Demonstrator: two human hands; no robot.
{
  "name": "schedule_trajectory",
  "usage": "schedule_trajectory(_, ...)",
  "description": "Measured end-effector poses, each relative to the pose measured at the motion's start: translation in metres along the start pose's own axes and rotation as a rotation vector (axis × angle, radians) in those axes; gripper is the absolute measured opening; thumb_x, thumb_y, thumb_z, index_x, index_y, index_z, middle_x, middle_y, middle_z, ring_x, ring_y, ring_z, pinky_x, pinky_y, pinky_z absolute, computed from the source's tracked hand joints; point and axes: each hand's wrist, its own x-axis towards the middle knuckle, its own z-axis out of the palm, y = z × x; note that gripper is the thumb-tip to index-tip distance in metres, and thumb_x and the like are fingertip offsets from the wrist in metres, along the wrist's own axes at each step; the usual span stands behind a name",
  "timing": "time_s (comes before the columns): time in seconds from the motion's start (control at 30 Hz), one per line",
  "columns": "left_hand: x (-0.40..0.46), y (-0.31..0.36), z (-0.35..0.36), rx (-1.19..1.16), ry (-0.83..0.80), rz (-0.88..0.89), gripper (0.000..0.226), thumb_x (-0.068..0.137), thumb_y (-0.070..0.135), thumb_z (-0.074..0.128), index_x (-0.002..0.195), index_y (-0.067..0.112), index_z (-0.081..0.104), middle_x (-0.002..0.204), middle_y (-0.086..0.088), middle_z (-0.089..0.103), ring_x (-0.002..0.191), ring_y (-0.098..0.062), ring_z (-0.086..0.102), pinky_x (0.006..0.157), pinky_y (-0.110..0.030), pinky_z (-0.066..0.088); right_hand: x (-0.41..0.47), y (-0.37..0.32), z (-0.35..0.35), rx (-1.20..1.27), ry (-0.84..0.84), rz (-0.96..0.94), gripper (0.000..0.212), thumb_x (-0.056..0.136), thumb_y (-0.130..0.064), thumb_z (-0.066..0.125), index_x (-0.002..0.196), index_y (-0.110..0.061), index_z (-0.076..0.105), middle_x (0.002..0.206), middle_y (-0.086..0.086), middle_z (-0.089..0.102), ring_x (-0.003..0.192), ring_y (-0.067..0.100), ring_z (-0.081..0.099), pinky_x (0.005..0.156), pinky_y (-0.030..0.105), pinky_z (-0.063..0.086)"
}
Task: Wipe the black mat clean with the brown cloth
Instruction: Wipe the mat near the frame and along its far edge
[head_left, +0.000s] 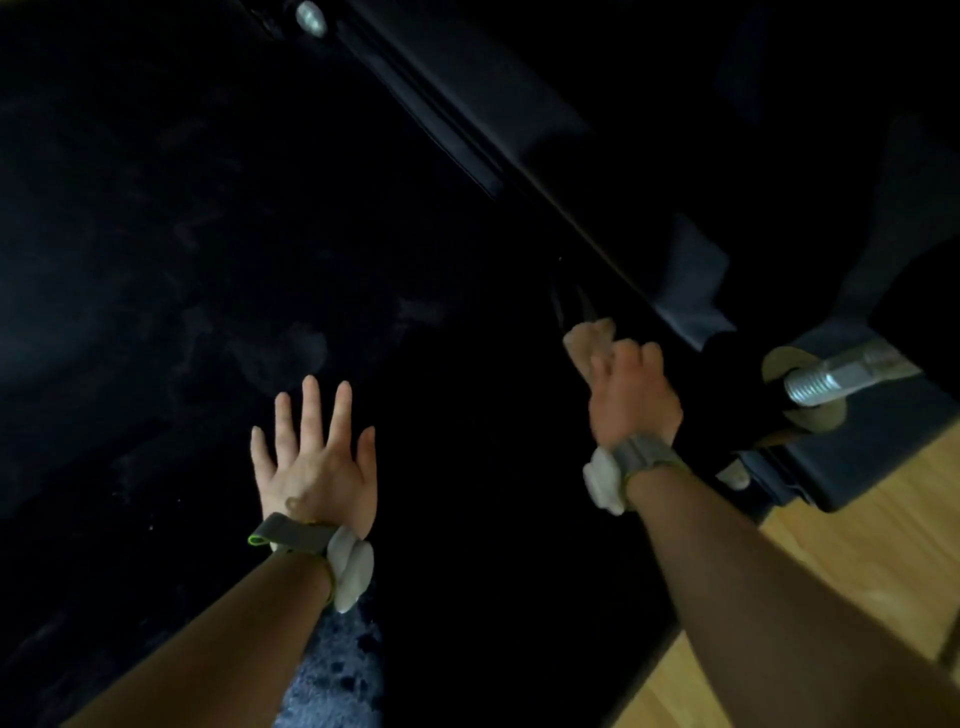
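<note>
- Black mat (156, 234) fills most of the view; flat, matte, very dark, with faint pale smudges and dusty streaks near the middle (291, 343).
- Small light specks sit on the mat at lower left.
- Left hand (314, 462) lies flat on the mat, palm down, fingers straight and slightly spread; it holds nothing.
- Right hand (631, 395) is curled into a fist round the brown cloth (584, 340), close to the mat's right edge.
- Cloth is soft, tan-brown and bunched up; only a crumpled bit pokes out past the knuckles, blurred.
- Both wrists carry a grey-green fabric strap with a white, lumpy plastic-looking piece: left wrist strap (311, 545), right wrist strap (631, 467).
- Dark frame (467, 104) runs diagonally from the top towards the right, long, straight-edged, with ridged strips along it.
- Round silver fitting (310, 18) sits at the top of the frame, shiny.
- Thick metal bolt (831, 376) at right, silver, threaded, with a flat round washer at its base; it sits just beside the right hand.
- Wood floor (857, 545) at lower right, light yellow planks, smooth.
- Mottled blue-grey patch (337, 670) shows under the left forearm; what it is cannot be told.
- No readable writing or labels.
</note>
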Motion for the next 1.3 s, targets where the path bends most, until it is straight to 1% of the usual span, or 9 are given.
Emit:
schedule_trajectory(0.17, 0.002, 0.007, 0.002, 0.004, 0.061, 0.031, 0.058, 0.096, 0.051, 0.027, 0.149, 0.030, 0.020, 0.157, -0.003, 0.015, 0.144, -0.030, 0.010, 0.114, -0.053, 0.009, -0.035, -0.039, -0.003, 0.069, -0.058, 0.101, 0.027, 0.102, -0.034, 0.035, 0.117, -0.015, 0.046, 0.118, 0.008, 0.046, 0.090, 0.028, 0.058, 0.062, 0.030, 0.037)
schedule_trajectory(0.33, 0.003, 0.008, 0.004, 0.013, 0.075, 0.033, 0.058, 0.096, 0.052, 0.023, 0.149, 0.030, 0.020, 0.157, -0.004, 0.015, 0.144, -0.031, 0.011, 0.114, -0.055, 0.010, -0.102, -0.071, 0.019, 0.216, -0.215, -0.372, 0.033, 0.099, -0.040, 0.036, 0.115, -0.018, 0.055, 0.104, 0.007, 0.050, 0.072, 0.031, 0.059, 0.056, 0.032, 0.043)
schedule_trajectory(0.5, 0.003, 0.009, 0.001, 0.025, 0.034, 0.022, 0.059, 0.095, 0.055, 0.017, 0.150, 0.033, 0.010, 0.159, 0.000, 0.005, 0.145, -0.028, 0.003, 0.116, -0.052, 0.005, -0.039, 0.017, 0.005, 0.067, -0.099, 0.002, 0.031, 0.101, -0.038, 0.034, 0.120, -0.016, 0.046, 0.111, 0.009, 0.045, 0.084, 0.033, 0.056, 0.062, 0.033, 0.040)
schedule_trajectory(0.73, -0.040, 0.029, -0.004, 0.069, 0.009, 0.098, 0.057, 0.097, 0.054, 0.020, 0.149, 0.038, 0.003, 0.159, 0.001, -0.005, 0.144, -0.035, -0.003, 0.112, -0.056, 0.000, -0.054, 0.003, -0.004, 0.057, -0.122, 0.001, 0.033, 0.102, -0.040, 0.030, 0.120, -0.014, 0.038, 0.116, 0.011, 0.043, 0.070, 0.024, 0.047, 0.056, 0.031, 0.038)
schedule_trajectory(0.87, -0.096, 0.073, 0.012, 0.014, -0.230, 0.184, 0.057, 0.095, 0.055, 0.008, 0.145, 0.037, 0.028, 0.154, 0.002, 0.023, 0.141, -0.035, 0.020, 0.108, -0.056, 0.005, -0.104, -0.017, 0.003, 0.081, -0.246, -0.340, 0.032, 0.101, -0.040, 0.035, 0.116, -0.014, 0.047, 0.116, 0.008, 0.044, 0.084, 0.032, 0.059, 0.060, 0.033, 0.037)
schedule_trajectory(0.93, -0.101, 0.083, 0.021, 0.059, -0.214, 0.148, 0.062, 0.092, 0.057, -0.004, 0.146, 0.039, 0.020, 0.156, 0.004, 0.014, 0.143, -0.032, 0.014, 0.109, -0.057, 0.004, -0.106, -0.004, 0.003, 0.064, -0.264, -0.478, 0.030, 0.101, -0.038, 0.038, 0.116, -0.014, 0.049, 0.114, 0.009, 0.044, 0.083, 0.033, 0.058, 0.061, 0.035, 0.040)
schedule_trajectory(1.03, -0.107, 0.081, 0.036, 0.067, -0.108, 0.107, 0.058, 0.087, 0.057, -0.014, 0.142, 0.041, -0.019, 0.151, 0.011, -0.025, 0.143, -0.026, -0.019, 0.111, -0.056, -0.009, -0.072, 0.043, -0.003, -0.042, -0.144, -0.276, 0.024, 0.101, -0.031, 0.038, 0.114, -0.014, 0.048, 0.115, 0.011, 0.044, 0.084, 0.036, 0.059, 0.061, 0.038, 0.044)
schedule_trajectory(1.17, -0.111, 0.085, 0.028, 0.071, -0.084, 0.102, 0.056, 0.094, 0.056, 0.003, 0.147, 0.041, -0.009, 0.157, 0.009, -0.015, 0.144, -0.026, -0.014, 0.113, -0.055, -0.005, -0.065, 0.066, -0.010, 0.033, -0.026, 0.030, 0.028, 0.102, -0.032, 0.034, 0.117, -0.011, 0.046, 0.122, 0.011, 0.044, 0.089, 0.036, 0.059, 0.061, 0.034, 0.037)
schedule_trajectory(1.3, -0.108, 0.087, 0.030, 0.065, -0.057, 0.088, 0.057, 0.095, 0.054, 0.016, 0.149, 0.042, 0.002, 0.158, 0.009, -0.005, 0.145, -0.027, -0.008, 0.113, -0.056, -0.002, -0.123, 0.054, 0.004, 0.154, -0.149, -0.332, 0.026, 0.098, -0.033, 0.046, 0.114, -0.015, 0.056, 0.107, 0.011, 0.051, 0.077, 0.034, 0.060, 0.057, 0.034, 0.041)
